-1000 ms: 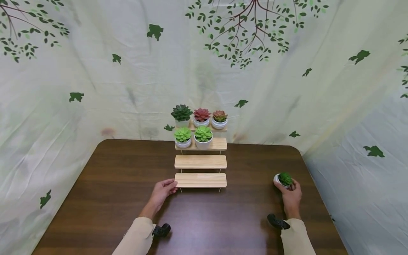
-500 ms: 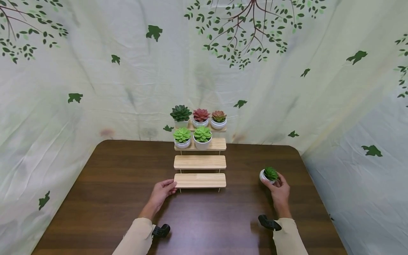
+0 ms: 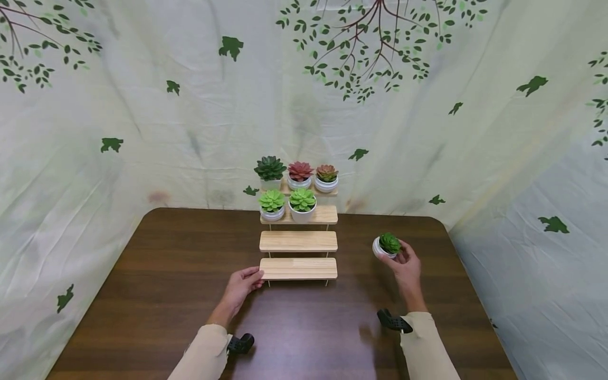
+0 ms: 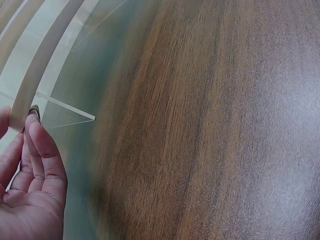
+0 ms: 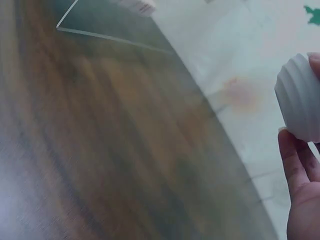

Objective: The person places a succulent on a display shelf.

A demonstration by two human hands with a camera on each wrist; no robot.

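My left hand pinches the left end of the lowest wooden step of a tiered stand; in the left wrist view thumb and fingers lie on either side of the step's end. To the right of the stand, my right hand grips a dark green potted succulent, held tilted above the table. Its ribbed white pot shows between thumb and fingers in the right wrist view. Three succulents, the middle one red, stand on the top step. Two light green succulents sit on the step below.
The brown wooden table reaches back to a pale curtain printed with leaves and branches. The stand's thin clear supports rest on the tabletop. Each wrist wears a black camera mount.
My right hand has carried the dark green succulent leftward and away from me, closer to the stand. The left hand stays at the lowest step.
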